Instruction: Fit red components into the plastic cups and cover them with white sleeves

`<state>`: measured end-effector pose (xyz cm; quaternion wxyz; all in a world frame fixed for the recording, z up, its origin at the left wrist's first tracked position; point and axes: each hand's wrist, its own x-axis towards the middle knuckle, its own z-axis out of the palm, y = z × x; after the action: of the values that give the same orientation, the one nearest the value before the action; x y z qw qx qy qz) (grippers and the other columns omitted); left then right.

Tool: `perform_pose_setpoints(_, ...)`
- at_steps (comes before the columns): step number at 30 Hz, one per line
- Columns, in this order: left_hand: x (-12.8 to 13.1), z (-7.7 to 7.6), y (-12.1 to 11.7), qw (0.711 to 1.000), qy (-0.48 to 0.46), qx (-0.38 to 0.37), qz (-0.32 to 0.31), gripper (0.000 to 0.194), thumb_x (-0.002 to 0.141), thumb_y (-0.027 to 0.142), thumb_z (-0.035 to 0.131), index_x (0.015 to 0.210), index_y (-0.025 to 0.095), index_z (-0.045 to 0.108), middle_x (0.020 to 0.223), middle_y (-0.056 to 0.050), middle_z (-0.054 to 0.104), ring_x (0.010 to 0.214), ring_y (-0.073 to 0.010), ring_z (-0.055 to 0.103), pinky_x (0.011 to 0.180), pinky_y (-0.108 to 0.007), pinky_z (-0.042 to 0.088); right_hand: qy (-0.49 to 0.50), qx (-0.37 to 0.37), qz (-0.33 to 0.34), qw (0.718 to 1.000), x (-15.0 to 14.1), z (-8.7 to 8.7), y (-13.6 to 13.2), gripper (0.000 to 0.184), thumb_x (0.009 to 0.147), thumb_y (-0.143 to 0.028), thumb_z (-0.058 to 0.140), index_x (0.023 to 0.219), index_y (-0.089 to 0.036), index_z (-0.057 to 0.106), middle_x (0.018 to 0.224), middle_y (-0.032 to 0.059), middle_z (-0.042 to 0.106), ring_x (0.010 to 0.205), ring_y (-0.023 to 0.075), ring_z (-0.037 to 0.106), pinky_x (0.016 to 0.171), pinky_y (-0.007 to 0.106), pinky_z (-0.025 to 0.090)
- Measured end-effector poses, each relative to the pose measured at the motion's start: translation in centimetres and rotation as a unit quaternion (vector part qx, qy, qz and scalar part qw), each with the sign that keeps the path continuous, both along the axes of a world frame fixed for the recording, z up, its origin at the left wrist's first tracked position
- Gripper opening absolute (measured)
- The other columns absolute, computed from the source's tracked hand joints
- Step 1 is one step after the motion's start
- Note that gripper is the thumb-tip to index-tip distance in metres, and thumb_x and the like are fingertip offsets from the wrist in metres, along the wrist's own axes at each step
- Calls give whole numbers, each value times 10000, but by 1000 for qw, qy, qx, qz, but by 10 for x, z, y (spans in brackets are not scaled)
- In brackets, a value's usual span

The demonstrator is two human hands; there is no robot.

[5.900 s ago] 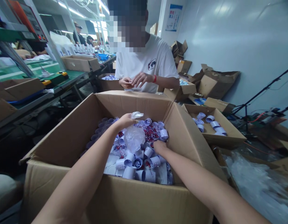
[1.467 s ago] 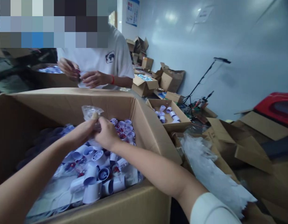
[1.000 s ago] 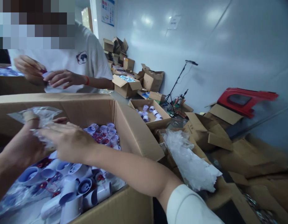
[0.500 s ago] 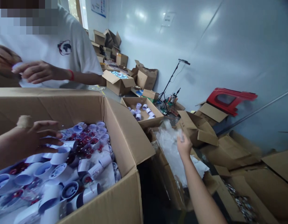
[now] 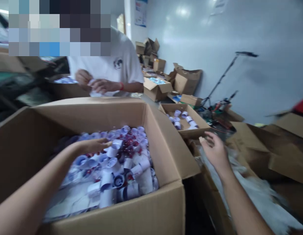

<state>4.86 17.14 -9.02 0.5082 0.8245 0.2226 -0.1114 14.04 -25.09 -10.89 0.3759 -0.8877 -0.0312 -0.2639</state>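
My left hand (image 5: 98, 146) reaches into a large cardboard box (image 5: 112, 217), its fingertips at a pale lilac plastic cup (image 5: 117, 144). The fingers are blurred, and I cannot tell whether they grip the cup. Around it lie several similar cups, some tipped on their sides, among small red pieces and clear wrapping. My right hand (image 5: 215, 150) is raised to the right of this box, thumb and fingers apart with nothing between them. Below it, clear plastic bags (image 5: 242, 178) spill from another box.
A person in a white shirt (image 5: 128, 60) stands across the large box, both hands on a small pale piece. Behind its right flap is a shallow carton (image 5: 199, 125) with several cups. Open cartons (image 5: 251, 143) crowd the right. A stand (image 5: 221, 78) rises by the wall.
The view has swung left. My left hand has gone from spread above the cups to touching distance of one. My right hand has let go of the plastic bags and opened.
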Motion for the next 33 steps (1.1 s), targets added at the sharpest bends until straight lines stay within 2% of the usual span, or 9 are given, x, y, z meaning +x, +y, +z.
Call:
perform_pose_setpoints(3,0,-3,6,986,104,98,-82,287,548,436,704,652,187,606,499,-16,560,431,-153,504,343,-198,333,-24,8,279,960,-11,56,97,298,790,-342,516,1049,-216,593,1022,79,636,910,188,604,820,339,477)
perform_pose_setpoints(6,1,-5,9,983,110,108,-99,319,575,475,656,711,195,587,602,-42,588,492,-171,551,372,-212,376,19,-98,513,853,-32,73,193,235,774,-285,553,988,-239,640,956,42,667,878,175,609,821,311,466)
perform_pose_setpoints(9,0,-4,8,969,132,149,-148,359,636,481,598,839,185,576,740,-74,624,577,-170,585,428,-212,425,159,-296,590,734,-47,39,264,167,680,-234,635,838,-207,682,818,55,690,752,191,628,724,300,489)
perform_pose_setpoints(12,0,-1,2,938,194,184,-218,392,751,458,485,1014,173,537,976,-114,635,714,-161,620,533,-213,481,302,-508,500,633,-60,-19,292,163,545,-115,688,706,-135,680,788,108,693,785,268,649,739,368,504)
perform_pose_setpoints(15,2,1,-5,913,234,210,-261,413,832,410,375,1143,159,482,1135,-141,596,826,-165,632,644,-239,511,334,-527,465,628,-68,-65,284,241,519,-126,717,759,-129,687,860,151,697,850,313,651,738,399,514)
perform_pose_setpoints(18,4,2,-11,905,219,212,-296,428,847,384,356,1186,145,464,1168,-150,586,870,-177,631,685,-255,517,340,-519,448,644,-61,-84,270,284,587,-221,713,861,-153,682,960,152,686,926,314,638,755,389,510)
perform_pose_setpoints(22,6,4,-12,906,193,213,-310,448,834,376,389,1190,115,465,1163,-163,590,881,-194,632,690,-269,523,321,-500,382,708,-43,-94,268,359,781,-368,537,1029,-122,621,1111,202,620,1040,323,589,798,398,481)
perform_pose_setpoints(26,5,7,-11,901,187,244,-306,433,843,384,374,1158,113,494,1128,-158,612,911,-217,627,695,-294,529,337,-403,350,776,-36,-113,267,607,737,-441,585,1239,-129,444,1226,184,551,1114,291,542,840,349,449)
perform_pose_setpoints(33,4,8,-12,898,180,247,-317,418,854,392,333,1123,127,513,1127,-156,613,913,-214,621,695,-301,530,289,-441,490,694,-37,-127,261,517,780,-355,559,1247,-152,466,1234,169,547,1142,289,518,922,372,401)
